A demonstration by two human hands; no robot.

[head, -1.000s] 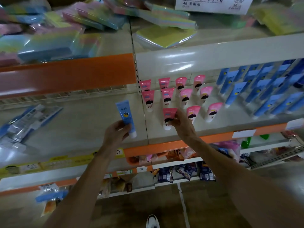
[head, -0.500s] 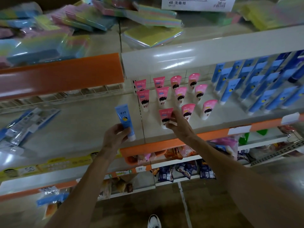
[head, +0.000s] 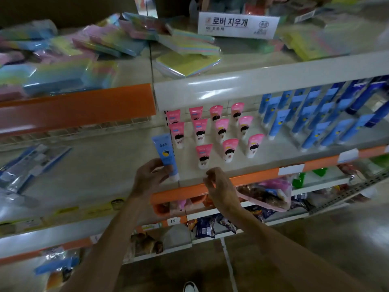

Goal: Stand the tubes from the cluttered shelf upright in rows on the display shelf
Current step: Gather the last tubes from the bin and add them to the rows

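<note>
My left hand [head: 150, 178] grips a blue tube [head: 166, 155] near its white cap, holding it upright at the seam between the two shelf bays. Several pink tubes stand cap-down in rows on the display shelf [head: 231, 165]; the front left one [head: 203, 155] stands just beyond my right hand [head: 219, 186]. That hand hovers in front of the shelf's orange edge, fingers loosely curled, holding nothing. Rows of blue tubes [head: 311, 123] stand upright on the right part of the same shelf.
Packs of coloured sponges [head: 185, 49] and a white sign [head: 237, 25] lie on the shelf above. Packaged items [head: 31, 161] lie flat on the left shelf. Lower shelves hold snack bags [head: 263, 192]. A white shoe [head: 190, 287] shows on the floor.
My right hand has let go of the front left pink tube and pulled back toward the shelf edge. The tube stays standing. The left hand with the blue tube shifted slightly right.
</note>
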